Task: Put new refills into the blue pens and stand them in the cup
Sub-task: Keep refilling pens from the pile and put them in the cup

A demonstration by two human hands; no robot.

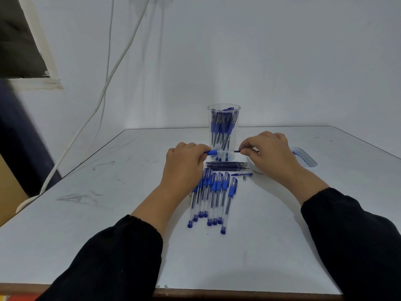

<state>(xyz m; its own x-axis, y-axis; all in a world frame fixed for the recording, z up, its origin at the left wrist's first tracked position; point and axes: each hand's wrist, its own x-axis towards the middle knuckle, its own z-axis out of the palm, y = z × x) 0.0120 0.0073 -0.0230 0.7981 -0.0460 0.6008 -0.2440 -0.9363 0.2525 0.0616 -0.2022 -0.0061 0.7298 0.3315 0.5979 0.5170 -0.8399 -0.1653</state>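
Observation:
My left hand [184, 164] grips a clear pen barrel with a blue grip [213, 152], held level in front of the cup. My right hand [269, 152] pinches a thin dark refill [236, 151] whose end points at the barrel's open end. The clear plastic cup [224, 118] stands behind my hands and holds several blue pens. A small bundle of loose refills [226, 165] lies below my hands. Several blue pens [213, 196] lie side by side on the table, caps toward the cup. A blue pen cap and tip piece [242, 174] lie right of them.
A white tray [306, 158] with blue marks inside sits at the right, partly behind my right hand. The white table [108, 203] carries scuff marks at the left. White cables [104, 88] hang down the wall at the left.

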